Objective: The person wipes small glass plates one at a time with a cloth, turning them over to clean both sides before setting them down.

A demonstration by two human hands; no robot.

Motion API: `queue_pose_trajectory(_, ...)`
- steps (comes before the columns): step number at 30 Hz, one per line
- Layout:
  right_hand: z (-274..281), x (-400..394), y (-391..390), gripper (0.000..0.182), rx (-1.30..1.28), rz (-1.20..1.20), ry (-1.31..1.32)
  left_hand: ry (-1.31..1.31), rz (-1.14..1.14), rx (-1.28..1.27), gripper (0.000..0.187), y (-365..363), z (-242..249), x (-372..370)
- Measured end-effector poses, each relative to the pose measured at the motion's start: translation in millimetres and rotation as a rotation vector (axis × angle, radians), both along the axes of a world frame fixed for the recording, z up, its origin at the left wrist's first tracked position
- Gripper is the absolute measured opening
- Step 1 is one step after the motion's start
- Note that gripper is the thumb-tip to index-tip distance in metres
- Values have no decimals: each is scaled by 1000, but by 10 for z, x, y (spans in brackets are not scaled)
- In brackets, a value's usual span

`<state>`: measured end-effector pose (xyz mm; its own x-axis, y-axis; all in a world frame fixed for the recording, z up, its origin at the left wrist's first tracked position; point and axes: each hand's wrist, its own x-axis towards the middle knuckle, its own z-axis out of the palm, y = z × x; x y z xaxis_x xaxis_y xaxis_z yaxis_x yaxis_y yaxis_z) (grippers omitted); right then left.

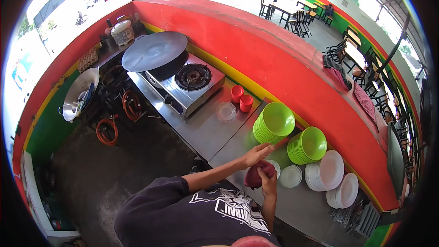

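My left hand (257, 154) is stretched out above the steel counter, its fingers extended toward the stacked green bowls (274, 121). It holds nothing that I can see. Just below it, my right hand (267, 180) grips a bunched dark red cloth (254, 174), thumb on top. Small clear lids or saucers (291, 176) lie on the counter beside the cloth. A second stack of green bowls (307, 145) stands to the right of my left hand.
White bowl stacks (324, 171) and cutlery (346, 215) are at the right. A gas stove (193, 80), large round pan (154, 51), red cups (246, 103) and clear lid (226, 111) stand farther left. A red wall (265, 59) borders the counter (201, 132).
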<state>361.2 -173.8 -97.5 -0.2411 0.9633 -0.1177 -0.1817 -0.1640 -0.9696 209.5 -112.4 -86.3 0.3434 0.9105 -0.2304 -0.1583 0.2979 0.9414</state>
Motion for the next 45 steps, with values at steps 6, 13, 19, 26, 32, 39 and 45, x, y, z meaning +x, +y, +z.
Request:
queue_pose_trajectory(6, 90, -156, -27, 46, 57, -186, 360, -97, -21, -76, 66, -115, -137, -6)
queue_pose_trajectory(13, -3, -63, -53, 48, 240, -157, -241, 4, 40, -25, 73, -193, -111, 41)
queue_pose_trajectory(19, 25, 12, -212, 44, 180, 6, -191, 3, 80, -49, 81, -191, 2, 88)
queue_pose_trajectory(26, 199, 67, -335, 53, 186, -65, 87, -106, 50, -117, 71, -143, -291, 272)
queue_pose_trajectory(32, 247, 97, -326, 58, 313, -96, -64, -225, -33, -182, 68, -164, -374, 364)
queue_pose_trajectory(39, 229, -44, -294, 50, 535, -113, -385, -346, -18, -353, 72, -92, -146, 123)
queue_pose_trajectory(45, 104, -46, -278, 40, 694, -223, -536, -422, -40, -357, 74, -123, -51, -7)
